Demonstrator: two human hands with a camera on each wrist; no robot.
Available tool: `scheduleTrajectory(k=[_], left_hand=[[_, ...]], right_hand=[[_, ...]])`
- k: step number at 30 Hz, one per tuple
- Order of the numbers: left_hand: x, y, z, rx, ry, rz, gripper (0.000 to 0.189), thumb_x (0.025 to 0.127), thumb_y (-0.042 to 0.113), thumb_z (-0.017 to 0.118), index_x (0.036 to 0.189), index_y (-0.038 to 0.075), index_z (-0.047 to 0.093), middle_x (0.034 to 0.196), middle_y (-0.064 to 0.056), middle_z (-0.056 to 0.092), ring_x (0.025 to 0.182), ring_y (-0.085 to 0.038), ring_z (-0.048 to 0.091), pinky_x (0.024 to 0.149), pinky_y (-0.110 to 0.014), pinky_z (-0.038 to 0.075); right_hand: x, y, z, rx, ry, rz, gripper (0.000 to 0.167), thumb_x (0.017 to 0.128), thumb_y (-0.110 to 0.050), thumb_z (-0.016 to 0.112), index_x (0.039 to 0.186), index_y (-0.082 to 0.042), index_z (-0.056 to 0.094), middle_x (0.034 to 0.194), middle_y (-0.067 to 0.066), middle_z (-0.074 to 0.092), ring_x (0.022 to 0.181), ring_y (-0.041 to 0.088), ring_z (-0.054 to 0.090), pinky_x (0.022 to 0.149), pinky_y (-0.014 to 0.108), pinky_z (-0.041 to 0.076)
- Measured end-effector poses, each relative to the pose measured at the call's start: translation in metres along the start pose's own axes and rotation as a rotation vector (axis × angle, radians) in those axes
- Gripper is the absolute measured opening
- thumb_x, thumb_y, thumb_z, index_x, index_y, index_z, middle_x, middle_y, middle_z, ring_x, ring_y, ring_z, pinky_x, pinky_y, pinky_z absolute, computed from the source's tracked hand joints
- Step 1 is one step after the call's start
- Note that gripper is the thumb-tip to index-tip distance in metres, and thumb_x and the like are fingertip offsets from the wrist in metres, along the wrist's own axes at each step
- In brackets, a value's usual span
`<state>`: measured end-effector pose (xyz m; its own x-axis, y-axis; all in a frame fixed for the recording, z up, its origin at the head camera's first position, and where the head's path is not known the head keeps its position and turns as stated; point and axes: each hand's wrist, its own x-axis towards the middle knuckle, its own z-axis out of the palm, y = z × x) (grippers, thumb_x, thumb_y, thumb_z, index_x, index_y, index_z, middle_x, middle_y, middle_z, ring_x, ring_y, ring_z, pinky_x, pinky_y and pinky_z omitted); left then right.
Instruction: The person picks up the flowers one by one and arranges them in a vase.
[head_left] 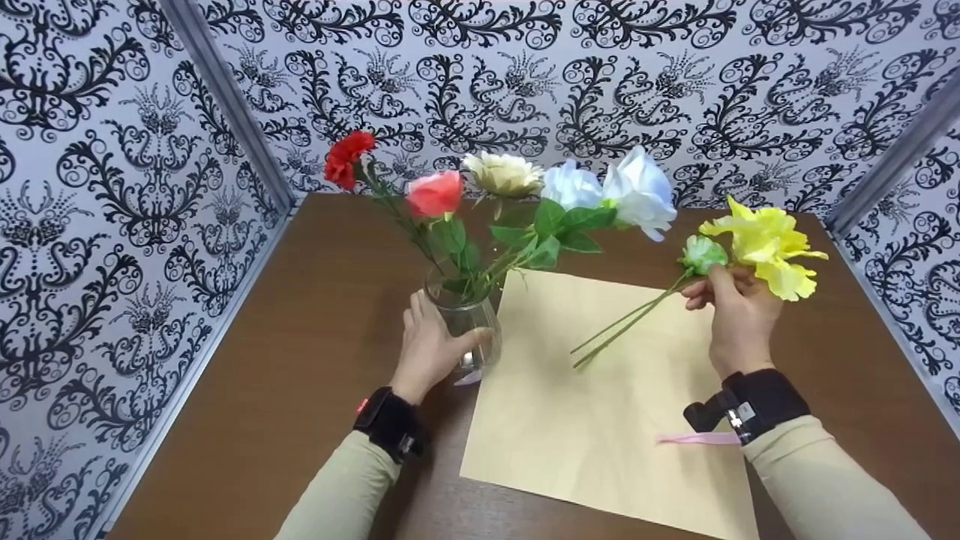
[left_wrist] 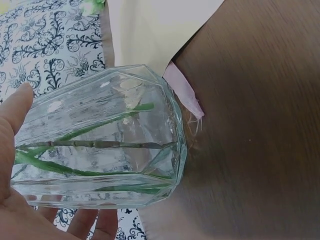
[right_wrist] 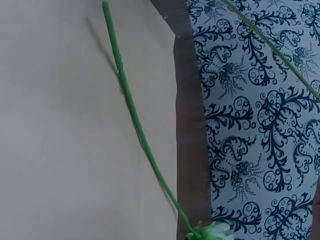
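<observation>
My left hand grips a clear faceted glass vase around its side. Green stems show through the glass in the left wrist view. From the vase rise a red carnation, a coral rose, a cream daisy-like flower and pale blue flowers. My right hand pinches a yellow flower just below its bloom. Close to those fingertips is a pale green flower, its stem extending over the paper; whether it is held too, I cannot tell.
A cream paper sheet covers the table's middle, right of the vase. One pink ribbon lies on it, and a pink ribbon end pokes out near the vase base. Patterned walls enclose the brown table.
</observation>
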<state>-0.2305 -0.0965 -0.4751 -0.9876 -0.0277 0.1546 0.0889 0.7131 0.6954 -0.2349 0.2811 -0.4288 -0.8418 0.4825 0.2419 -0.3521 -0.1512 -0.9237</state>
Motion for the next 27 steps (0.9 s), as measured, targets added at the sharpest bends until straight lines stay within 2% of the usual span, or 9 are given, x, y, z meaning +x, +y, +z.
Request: scheduleTrajectory(k=[4, 8, 13, 18, 21, 24, 27], left_hand=[[0.000, 0.001, 0.001, 0.017, 0.029, 0.008, 0.112, 0.072, 0.054, 0.088, 0.147, -0.004, 0.027, 0.134, -0.018, 0.038, 0.119, -0.040, 0.042, 0.102, -0.051, 0.042], [-0.001, 0.002, 0.003, 0.058, 0.085, 0.025, 0.111, 0.071, 0.058, 0.087, 0.142, -0.006, 0.032, 0.128, -0.019, 0.041, 0.114, -0.040, 0.045, 0.098, -0.050, 0.045], [-0.002, 0.004, 0.006, 0.118, 0.157, 0.041, 0.109, 0.068, 0.061, 0.087, 0.136, -0.008, 0.037, 0.120, -0.019, 0.044, 0.106, -0.039, 0.048, 0.090, -0.049, 0.050], [-0.004, 0.006, 0.008, 0.137, 0.175, 0.008, 0.112, 0.068, 0.064, 0.086, 0.137, -0.008, 0.036, 0.120, -0.018, 0.044, 0.106, -0.037, 0.047, 0.089, -0.048, 0.051], [-0.004, 0.006, 0.009, 0.151, 0.197, 0.014, 0.112, 0.068, 0.064, 0.086, 0.136, -0.010, 0.036, 0.119, -0.019, 0.044, 0.105, -0.037, 0.047, 0.087, -0.047, 0.052], [-0.004, 0.006, 0.011, 0.169, 0.229, 0.043, 0.109, 0.068, 0.061, 0.087, 0.132, -0.011, 0.037, 0.115, -0.019, 0.043, 0.102, -0.038, 0.048, 0.083, -0.047, 0.053], [-0.004, 0.006, 0.013, 0.180, 0.246, 0.062, 0.108, 0.068, 0.060, 0.088, 0.131, -0.012, 0.038, 0.113, -0.019, 0.043, 0.100, -0.038, 0.048, 0.081, -0.046, 0.054]], right_hand=[[-0.007, -0.009, 0.009, 0.026, -0.039, -0.033, 0.022, 0.098, -0.007, 0.064, 0.085, 0.011, 0.063, 0.062, 0.017, 0.067, 0.048, 0.022, 0.061, 0.054, 0.029, 0.054], [-0.012, -0.017, 0.016, 0.048, -0.089, -0.077, 0.014, 0.099, -0.006, 0.063, 0.100, 0.007, 0.067, 0.064, 0.018, 0.068, 0.051, 0.023, 0.062, 0.055, 0.030, 0.055], [-0.015, -0.026, 0.020, 0.048, -0.140, -0.093, 0.019, 0.100, -0.007, 0.062, 0.115, 0.003, 0.066, 0.069, 0.018, 0.069, 0.054, 0.024, 0.064, 0.059, 0.031, 0.057], [-0.016, -0.034, 0.021, 0.071, -0.179, -0.108, 0.031, 0.101, -0.006, 0.061, 0.131, -0.002, 0.059, 0.074, 0.019, 0.070, 0.059, 0.026, 0.066, 0.060, 0.032, 0.059], [-0.016, -0.039, 0.026, 0.099, -0.199, -0.117, 0.027, 0.100, -0.007, 0.062, 0.125, 0.003, 0.060, 0.075, 0.021, 0.070, 0.061, 0.026, 0.068, 0.060, 0.033, 0.059], [-0.018, -0.044, 0.032, 0.113, -0.216, -0.129, 0.019, 0.100, -0.008, 0.063, 0.108, 0.010, 0.062, 0.074, 0.021, 0.071, 0.061, 0.027, 0.069, 0.060, 0.034, 0.059], [-0.020, -0.050, 0.038, 0.125, -0.236, -0.149, 0.020, 0.101, -0.006, 0.061, 0.097, 0.013, 0.063, 0.073, 0.022, 0.071, 0.060, 0.028, 0.068, 0.060, 0.035, 0.059]])
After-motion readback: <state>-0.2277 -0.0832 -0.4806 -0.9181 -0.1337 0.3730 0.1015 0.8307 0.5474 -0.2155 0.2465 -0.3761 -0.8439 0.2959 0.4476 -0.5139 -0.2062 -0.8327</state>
